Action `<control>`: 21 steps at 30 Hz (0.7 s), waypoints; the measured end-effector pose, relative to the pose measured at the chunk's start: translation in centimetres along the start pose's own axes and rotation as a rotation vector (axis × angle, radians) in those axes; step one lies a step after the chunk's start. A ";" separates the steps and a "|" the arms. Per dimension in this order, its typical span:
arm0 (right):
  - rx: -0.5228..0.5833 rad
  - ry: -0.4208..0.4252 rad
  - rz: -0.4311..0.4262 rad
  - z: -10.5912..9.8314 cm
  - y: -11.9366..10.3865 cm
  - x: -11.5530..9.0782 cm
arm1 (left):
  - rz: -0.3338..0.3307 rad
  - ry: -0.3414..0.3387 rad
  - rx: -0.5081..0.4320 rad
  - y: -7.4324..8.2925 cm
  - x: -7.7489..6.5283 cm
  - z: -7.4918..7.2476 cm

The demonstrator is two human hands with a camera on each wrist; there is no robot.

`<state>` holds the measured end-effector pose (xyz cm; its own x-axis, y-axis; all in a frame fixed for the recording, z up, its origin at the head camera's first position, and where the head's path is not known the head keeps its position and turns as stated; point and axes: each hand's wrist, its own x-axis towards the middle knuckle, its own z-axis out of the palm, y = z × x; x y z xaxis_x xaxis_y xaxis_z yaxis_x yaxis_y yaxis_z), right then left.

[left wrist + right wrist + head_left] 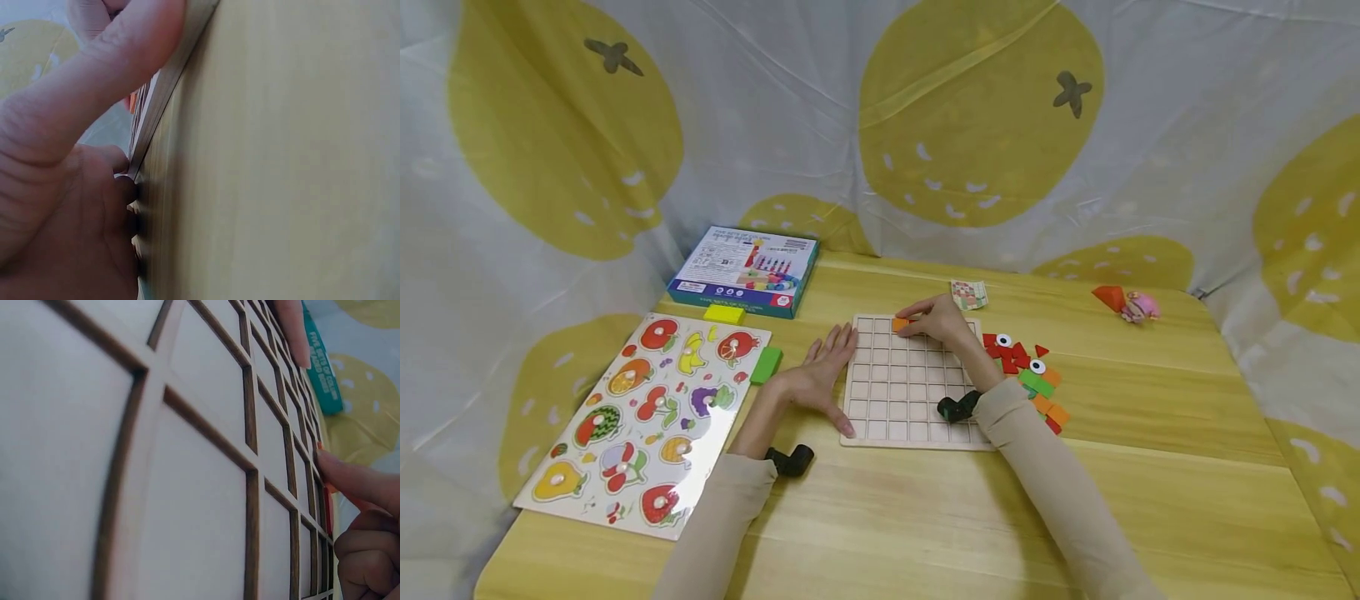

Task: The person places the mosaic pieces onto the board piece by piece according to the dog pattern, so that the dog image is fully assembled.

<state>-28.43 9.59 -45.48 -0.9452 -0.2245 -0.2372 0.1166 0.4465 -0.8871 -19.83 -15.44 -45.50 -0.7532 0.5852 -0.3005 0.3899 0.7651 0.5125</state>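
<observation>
A wooden grid board with square cells lies flat on the table. My left hand rests along its left edge, fingers spread, with the thumb at the near left corner; the left wrist view shows the thumb against the board's side. At the far row my right hand pinches an orange square tile between thumb and fingers. In the right wrist view the thumb covers most of that tile, and a red tile shows near it in the far row.
Red, green and orange tiles lie loose right of the board, with round eye pieces. A small pattern card lies behind it. Leftward are a fruit puzzle board, a green block, a yellow block and a box.
</observation>
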 end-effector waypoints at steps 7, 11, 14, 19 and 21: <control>0.014 -0.034 -0.002 0.2 -0.2 -0.1 | -0.005 -0.005 -0.013 -0.1 0.1 0.0; 0.010 -0.064 0.004 0.2 -0.2 0.0 | -0.006 -0.006 -0.013 0.0 0.2 0.0; 0.016 -0.076 -0.016 -0.5 -0.2 -0.3 | -0.003 -0.007 -0.012 0.0 0.2 0.0; 0.000 -0.068 -0.053 -4.0 0.2 -2.0 | -0.002 -0.009 -0.012 0.1 0.1 -0.1; -0.005 -0.054 -0.038 -5.9 0.7 -2.9 | -0.009 -0.011 -0.015 0.1 0.0 -0.1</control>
<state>-27.43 15.63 -43.07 -0.9311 -0.2874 -0.2247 0.0796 0.4411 -0.8939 -19.85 -15.42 -45.39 -0.7507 0.5813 -0.3139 0.3754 0.7663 0.5214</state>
